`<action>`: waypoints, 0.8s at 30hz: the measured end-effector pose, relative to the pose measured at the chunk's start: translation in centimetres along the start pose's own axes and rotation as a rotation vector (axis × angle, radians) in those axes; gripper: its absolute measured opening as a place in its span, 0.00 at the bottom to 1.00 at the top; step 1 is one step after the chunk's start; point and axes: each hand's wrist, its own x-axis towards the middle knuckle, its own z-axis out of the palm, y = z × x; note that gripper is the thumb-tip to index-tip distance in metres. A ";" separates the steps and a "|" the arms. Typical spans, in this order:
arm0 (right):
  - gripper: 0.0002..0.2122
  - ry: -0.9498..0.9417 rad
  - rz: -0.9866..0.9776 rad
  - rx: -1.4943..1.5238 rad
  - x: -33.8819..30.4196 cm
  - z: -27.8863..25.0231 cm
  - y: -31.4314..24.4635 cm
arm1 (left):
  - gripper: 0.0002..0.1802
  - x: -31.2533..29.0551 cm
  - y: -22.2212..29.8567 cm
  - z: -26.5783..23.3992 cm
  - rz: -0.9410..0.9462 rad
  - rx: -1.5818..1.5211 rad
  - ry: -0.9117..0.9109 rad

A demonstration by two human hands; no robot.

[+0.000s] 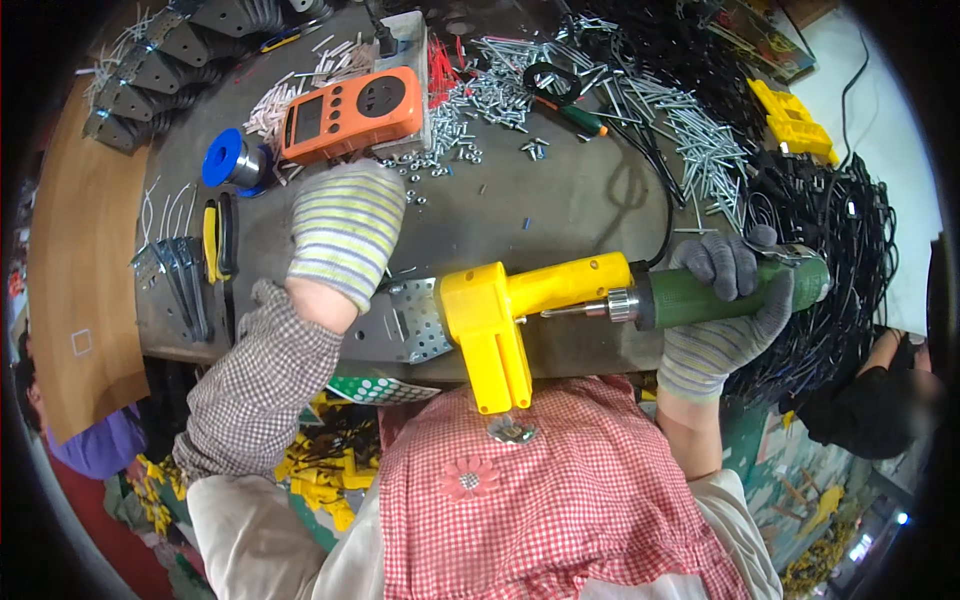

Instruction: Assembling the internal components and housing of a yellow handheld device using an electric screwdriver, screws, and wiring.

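My right hand (715,330), in a grey striped glove, is wrapped round a green electric screwdriver (690,295). The driver's bit points left, close beside a yellow plastic housing (490,330) with a handle-like arm. At the table's near edge this housing meets a perforated metal plate (425,315); how they are joined is hidden. My left hand (348,230), in a pale striped glove, is over the table just below an orange multimeter-like device (355,113), beside small loose nuts (412,185). Its fingers are hidden behind the back of the hand.
A blue solder spool (235,160), yellow-handled pliers (217,238) and metal plates with wires (180,280) lie left. Loose screws (700,150) spread across the back. Black cables (830,250) pile up right, near yellow parts (792,120). Another person (870,400) is at the far right.
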 end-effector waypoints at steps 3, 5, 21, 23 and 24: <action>0.19 -0.039 0.026 0.036 0.1 -0.2 0.0 | 0.06 -0.3 -0.6 0.3 0.016 -0.069 0.093; 0.18 -0.003 0.048 0.063 0.0 -0.2 0.2 | 0.09 -1.5 -0.9 0.4 0.083 -0.339 0.371; 0.12 -0.043 0.072 -0.082 -0.5 0.6 2.2 | 0.13 -12.3 4.4 1.8 0.092 -1.092 0.530; 0.12 -0.012 0.081 -0.063 -0.8 0.9 2.5 | 0.12 -12.1 4.3 1.5 0.099 -1.105 0.504; 0.12 -0.011 0.083 -0.064 -0.9 0.9 2.5 | 0.12 -11.9 4.3 1.4 0.107 -1.092 0.538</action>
